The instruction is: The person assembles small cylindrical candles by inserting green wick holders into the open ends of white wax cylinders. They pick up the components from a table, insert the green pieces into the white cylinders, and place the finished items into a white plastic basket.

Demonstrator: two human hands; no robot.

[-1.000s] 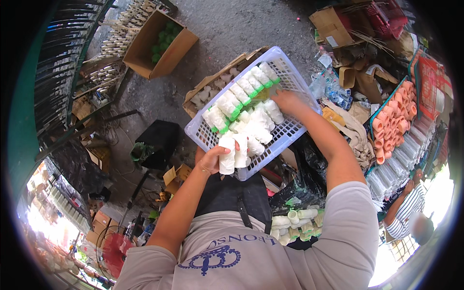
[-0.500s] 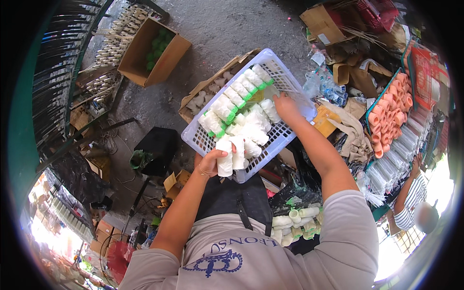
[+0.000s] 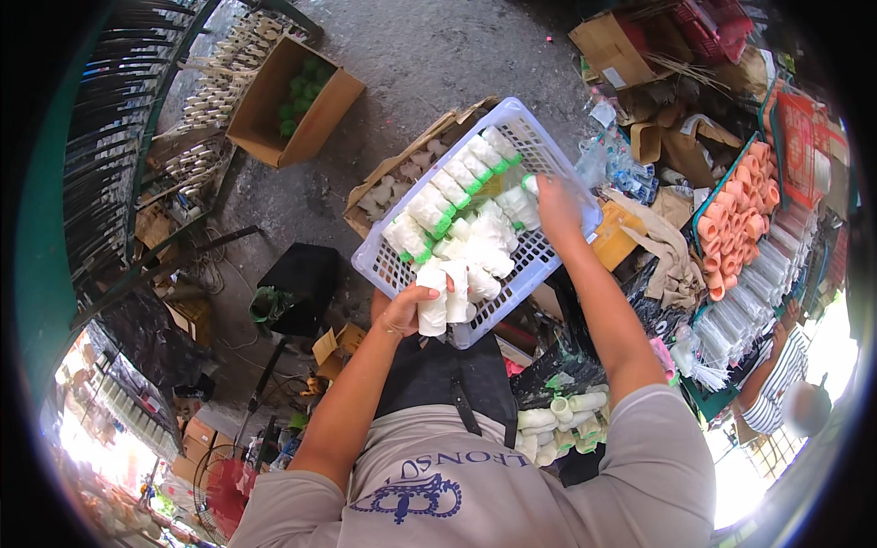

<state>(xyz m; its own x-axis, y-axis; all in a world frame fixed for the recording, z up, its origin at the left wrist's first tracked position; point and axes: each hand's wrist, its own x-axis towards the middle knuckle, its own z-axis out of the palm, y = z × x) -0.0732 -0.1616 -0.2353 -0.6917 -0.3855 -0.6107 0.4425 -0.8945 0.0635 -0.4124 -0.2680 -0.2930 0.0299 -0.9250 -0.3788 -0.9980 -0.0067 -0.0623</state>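
Note:
A pale lavender plastic basket (image 3: 548, 265) with slotted walls sits tilted in front of me, holding several white cylinders. One row of white cylinders with bright green ends (image 3: 448, 190) lies along its far left side; plainer white cylinders (image 3: 489, 230) are heaped nearer. At the basket's near left corner, my left hand (image 3: 406, 309) is closed around two white cylinders (image 3: 432, 301), thumb across them. My right hand (image 3: 559, 210), slightly blurred, is over the right end of the basket. Its fingers grip a white cylinder with a green end (image 3: 530, 185), partly hidden by the hand.
Beyond the basket lies a shallow cardboard box (image 3: 365, 196) of whitish pieces. A carton with green items (image 3: 274, 128) stands at the far left. To the right are crumpled brown paper (image 3: 676, 256), salmon-coloured tubular pieces (image 3: 731, 215) in a crate, and another person in striped clothing (image 3: 776, 379).
My right hand has moved slightly right and nearer; a green-ended white cylinder now shows in its fingers. The left hand keeps its hold. The view has shifted slightly.

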